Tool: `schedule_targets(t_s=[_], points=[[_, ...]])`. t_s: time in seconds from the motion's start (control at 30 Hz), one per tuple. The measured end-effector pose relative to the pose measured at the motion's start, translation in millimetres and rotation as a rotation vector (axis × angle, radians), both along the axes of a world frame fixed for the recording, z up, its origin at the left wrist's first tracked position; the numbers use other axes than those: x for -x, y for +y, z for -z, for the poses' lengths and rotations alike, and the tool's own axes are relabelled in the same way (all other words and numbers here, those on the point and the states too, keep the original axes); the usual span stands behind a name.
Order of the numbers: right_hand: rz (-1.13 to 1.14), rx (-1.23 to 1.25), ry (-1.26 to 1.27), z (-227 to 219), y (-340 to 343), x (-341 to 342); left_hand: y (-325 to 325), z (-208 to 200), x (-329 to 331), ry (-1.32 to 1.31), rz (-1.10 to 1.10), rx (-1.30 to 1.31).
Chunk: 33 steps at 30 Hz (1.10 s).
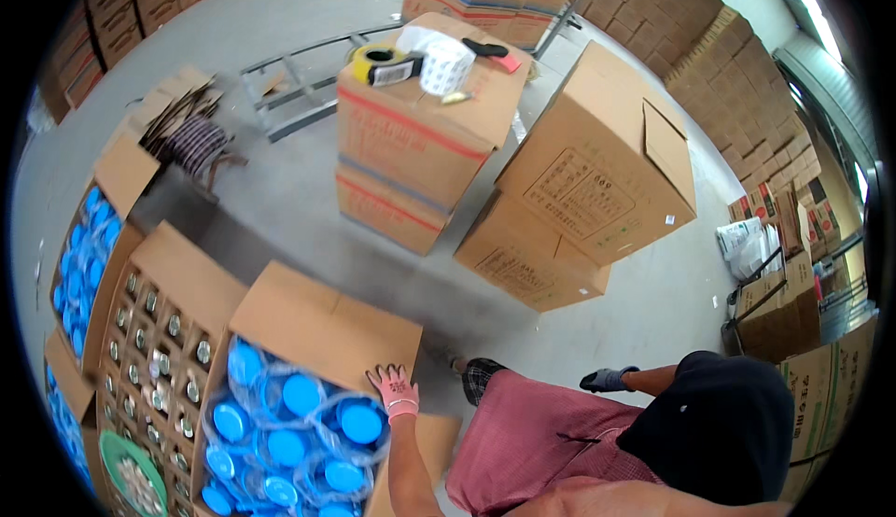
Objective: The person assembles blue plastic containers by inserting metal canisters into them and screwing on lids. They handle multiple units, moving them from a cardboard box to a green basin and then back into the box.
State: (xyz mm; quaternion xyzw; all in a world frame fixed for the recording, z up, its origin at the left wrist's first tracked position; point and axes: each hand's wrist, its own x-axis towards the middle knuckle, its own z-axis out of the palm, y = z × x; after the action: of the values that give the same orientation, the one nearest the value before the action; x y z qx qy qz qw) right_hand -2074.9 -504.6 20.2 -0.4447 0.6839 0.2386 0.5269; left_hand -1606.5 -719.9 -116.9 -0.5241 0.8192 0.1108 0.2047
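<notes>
My left hand (396,391), in a pink glove with dark fingertips, has its fingers spread at the flap (327,326) of an open carton. It seems to touch the flap's lower right part and holds nothing. Inside that carton, just left of the hand, sit several round containers with blue lids (286,447), with clear plastic around them. Along the bottom edge part of a bare arm (607,498) shows, but my right hand is out of view.
Left of the carton stands a divided box of silver-capped bottles (159,363), with a green basket (112,452) on it. Ahead, stacked cartons (411,158) carry yellow tape (373,58) and a white label roll (446,64). Larger cartons (588,181) stand to their right.
</notes>
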Motion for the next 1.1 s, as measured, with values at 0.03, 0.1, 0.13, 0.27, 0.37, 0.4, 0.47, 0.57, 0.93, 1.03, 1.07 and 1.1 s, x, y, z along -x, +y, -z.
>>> schedule_targets(t_s=[0.03, 0.1, 0.13, 0.27, 0.37, 0.4, 0.47, 0.57, 0.93, 1.03, 1.07, 1.1], points=[[0.175, 0.034, -0.005, -10.2, -14.7, 3.8, -6.9, 14.3, 5.4, -0.088, 0.119, -0.071], [0.45, 0.139, -0.023, -29.3, -56.2, 33.6, -3.7, 14.1, 3.6, -0.274, 0.26, -0.229], [0.616, 0.166, -0.015, -36.8, -80.9, 44.7, 1.0, 4.7, -1.1, -0.388, 0.294, -0.335], [0.582, 0.202, 0.016, -50.7, -137.4, 97.9, -8.9, 0.6, -0.7, -0.415, 0.262, -0.522], [0.63, 0.153, 0.096, -62.6, -162.6, 109.3, -25.3, 8.0, 0.4, -0.364, 0.28, -0.556], [0.649, 0.1, 0.096, -67.4, -168.9, 108.0, -32.0, 15.7, -0.7, -0.303, 0.279, -0.539], [0.692, 0.136, -0.161, -51.2, -176.1, 113.7, -30.3, 25.6, -6.0, -0.056, -0.009, -0.479], [0.482, 0.022, -0.14, -22.9, -195.0, 96.4, -63.4, 18.4, -6.0, 0.071, -0.216, -0.442], [0.047, 0.424, -0.17, -13.1, -326.9, 20.4, -194.7, -79.1, -5.6, 0.404, -0.426, -0.436], [0.092, 0.388, -0.26, -39.3, -417.4, -33.1, -192.6, -101.5, -31.6, 0.556, -0.531, -0.445], [0.141, 0.449, -0.333, -79.8, -460.2, -72.8, -185.5, -105.7, -48.7, 0.578, -0.587, -0.444], [0.137, 0.521, -0.404, -117.3, -510.5, -110.7, -172.3, -117.0, -65.8, 0.622, -0.689, -0.414]])
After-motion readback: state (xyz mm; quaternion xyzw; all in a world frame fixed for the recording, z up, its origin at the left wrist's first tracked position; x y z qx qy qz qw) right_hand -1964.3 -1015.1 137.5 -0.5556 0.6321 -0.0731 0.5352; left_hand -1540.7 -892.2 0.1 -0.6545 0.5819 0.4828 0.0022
